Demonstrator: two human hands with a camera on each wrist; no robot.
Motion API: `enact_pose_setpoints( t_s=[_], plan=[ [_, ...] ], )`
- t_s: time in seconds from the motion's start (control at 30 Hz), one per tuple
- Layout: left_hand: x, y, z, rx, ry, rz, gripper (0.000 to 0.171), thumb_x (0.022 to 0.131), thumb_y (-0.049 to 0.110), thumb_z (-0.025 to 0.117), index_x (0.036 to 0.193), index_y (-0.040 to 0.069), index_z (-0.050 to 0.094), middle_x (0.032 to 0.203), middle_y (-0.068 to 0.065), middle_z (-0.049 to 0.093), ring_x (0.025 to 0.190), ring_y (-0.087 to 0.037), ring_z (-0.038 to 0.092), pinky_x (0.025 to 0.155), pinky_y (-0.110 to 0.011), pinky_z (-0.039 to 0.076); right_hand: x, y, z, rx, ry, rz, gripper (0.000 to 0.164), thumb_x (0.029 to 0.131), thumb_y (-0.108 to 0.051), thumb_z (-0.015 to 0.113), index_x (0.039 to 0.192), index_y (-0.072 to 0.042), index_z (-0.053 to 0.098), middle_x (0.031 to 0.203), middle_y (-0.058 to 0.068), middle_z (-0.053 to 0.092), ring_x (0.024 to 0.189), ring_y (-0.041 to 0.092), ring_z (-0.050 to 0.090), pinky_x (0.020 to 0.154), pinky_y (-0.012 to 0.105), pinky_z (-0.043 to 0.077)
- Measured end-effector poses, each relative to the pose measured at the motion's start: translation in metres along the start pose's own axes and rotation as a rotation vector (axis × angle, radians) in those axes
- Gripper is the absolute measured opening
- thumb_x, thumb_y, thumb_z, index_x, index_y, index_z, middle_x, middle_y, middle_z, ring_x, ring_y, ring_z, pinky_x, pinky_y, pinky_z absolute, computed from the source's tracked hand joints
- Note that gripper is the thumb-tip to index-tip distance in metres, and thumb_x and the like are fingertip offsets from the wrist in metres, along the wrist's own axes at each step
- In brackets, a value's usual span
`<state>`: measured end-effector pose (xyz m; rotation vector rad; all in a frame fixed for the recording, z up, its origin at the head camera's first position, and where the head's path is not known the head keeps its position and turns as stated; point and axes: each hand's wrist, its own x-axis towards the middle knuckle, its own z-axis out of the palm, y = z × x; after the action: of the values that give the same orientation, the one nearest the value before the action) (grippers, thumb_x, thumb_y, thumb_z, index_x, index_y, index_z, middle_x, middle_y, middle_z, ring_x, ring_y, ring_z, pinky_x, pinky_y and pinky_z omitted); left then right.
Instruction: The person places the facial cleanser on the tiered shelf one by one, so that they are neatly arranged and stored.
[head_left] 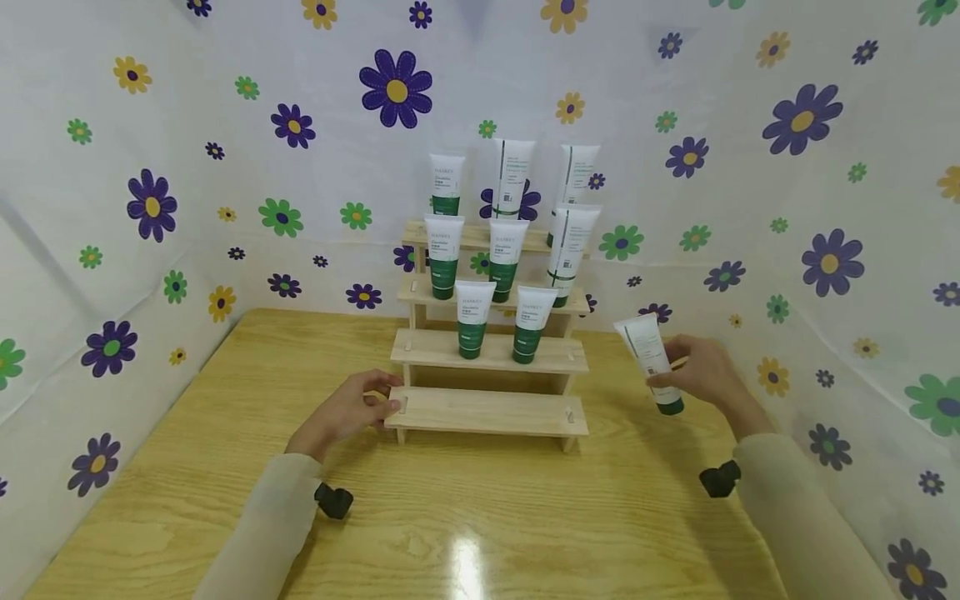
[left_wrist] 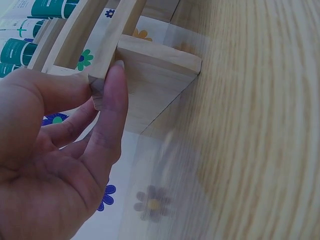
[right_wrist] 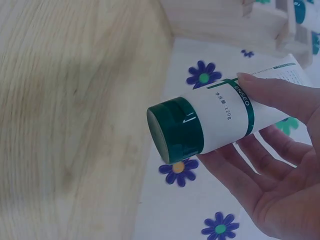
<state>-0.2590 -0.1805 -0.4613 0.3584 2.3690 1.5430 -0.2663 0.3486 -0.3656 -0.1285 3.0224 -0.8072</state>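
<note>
My right hand [head_left: 703, 372] grips a white squeeze tube [head_left: 647, 346] with a dark green cap, to the right of a stepped wooden display rack [head_left: 487, 410]. The tube is tilted, cap end down, and the right wrist view shows its green cap [right_wrist: 175, 131] and a green band with lettering. Thumb on one side and fingers on the other, my left hand [head_left: 347, 412] pinches the left end of the rack's lowest shelf. In the left wrist view the thumb and index finger [left_wrist: 114, 100] close on the corner of that wooden board [left_wrist: 112, 52].
Several white-and-green tubes stand cap down on the upper three steps, including a short one [head_left: 472, 321] and a tall one [head_left: 573, 250]. The rack stands on a wood-grain table [head_left: 450, 508]. Flower-patterned white cloth [head_left: 247, 167] encloses the back and sides.
</note>
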Motion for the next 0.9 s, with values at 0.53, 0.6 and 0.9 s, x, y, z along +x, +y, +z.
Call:
enact_pose_setpoints(
  t_s=[0.53, 0.6, 0.9],
  plan=[
    [-0.002, 0.004, 0.0, -0.008, 0.004, -0.003, 0.043, 0.104, 0.012, 0.062, 0.142, -0.002, 0.051, 0.126, -0.024, 0.056, 0.087, -0.018, 0.065, 0.078, -0.039, 0.063, -0.02, -0.058, 0.016, 0.139, 0.025, -0.046, 0.056, 0.079, -0.027, 0.09, 0.116, 0.003, 0.061, 0.113, 0.021, 0.068, 0.097, 0.032, 0.072, 0.077, 0.035, 0.06],
    [-0.002, 0.004, 0.0, -0.008, 0.003, -0.006, 0.043, 0.104, 0.012, 0.062, 0.142, -0.002, 0.051, 0.126, -0.024, 0.055, 0.087, -0.018, 0.065, 0.079, -0.039, 0.063, -0.021, -0.064, 0.02, 0.174, 0.023, -0.064, 0.053, 0.078, -0.025, 0.091, 0.114, 0.003, 0.061, 0.111, 0.021, 0.068, 0.096, 0.031, 0.072, 0.077, 0.035, 0.06],
    [-0.002, 0.001, -0.001, -0.032, 0.001, -0.007, 0.043, 0.103, 0.011, 0.063, 0.141, -0.003, 0.052, 0.125, -0.023, 0.055, 0.088, -0.017, 0.065, 0.078, -0.038, 0.064, -0.025, -0.085, 0.036, 0.245, 0.009, -0.112, 0.049, 0.077, -0.02, 0.092, 0.11, 0.002, 0.063, 0.111, 0.02, 0.07, 0.097, 0.031, 0.072, 0.079, 0.036, 0.062]
  ],
)
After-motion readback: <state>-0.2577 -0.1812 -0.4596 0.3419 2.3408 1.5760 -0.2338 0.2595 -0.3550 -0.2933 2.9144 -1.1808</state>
